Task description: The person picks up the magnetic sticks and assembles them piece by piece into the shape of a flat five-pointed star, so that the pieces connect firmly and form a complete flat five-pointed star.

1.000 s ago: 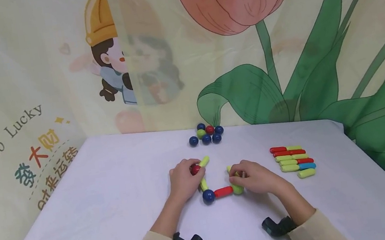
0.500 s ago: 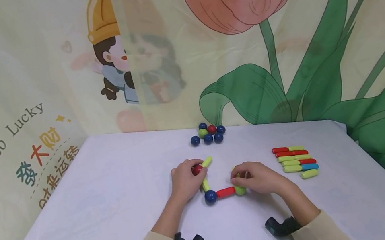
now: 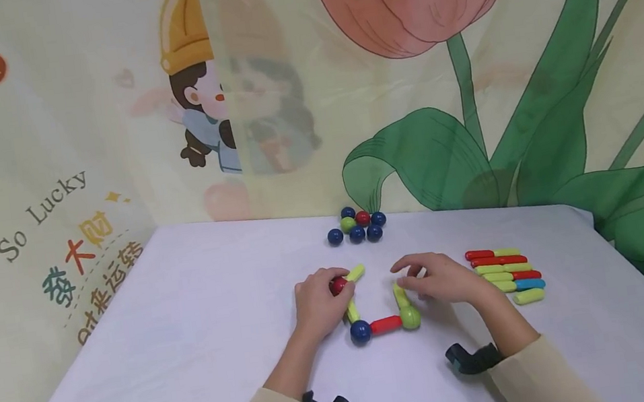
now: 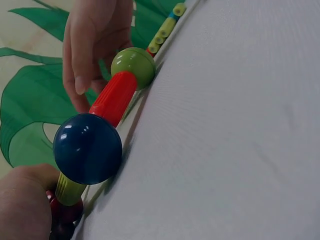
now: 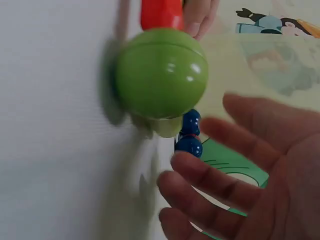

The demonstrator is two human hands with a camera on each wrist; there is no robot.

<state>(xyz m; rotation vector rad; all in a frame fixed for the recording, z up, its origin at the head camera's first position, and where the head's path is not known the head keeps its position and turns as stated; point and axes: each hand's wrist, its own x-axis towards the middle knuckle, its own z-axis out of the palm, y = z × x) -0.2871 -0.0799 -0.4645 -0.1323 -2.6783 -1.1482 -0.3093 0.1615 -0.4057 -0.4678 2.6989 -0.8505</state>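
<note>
**Left hand on the red ball, right hand loose beside the green rod**

The left hand (image 3: 319,304) curls round the red ball (image 3: 338,286) at the near-left corner of a rod-and-ball frame on the white table (image 3: 195,353). A yellow-green rod (image 3: 356,272) sticks out from that ball, and another runs down to the blue ball (image 3: 360,332). A red rod (image 3: 386,324) joins the blue ball to the green ball (image 3: 410,317), from which a green rod (image 3: 399,295) rises. The right hand (image 3: 439,278) hovers just beside that rod, fingers relaxed and spread, gripping nothing. Spare balls (image 3: 357,225) cluster by the backdrop; spare rods (image 3: 507,275) lie in rows to the right.
</note>
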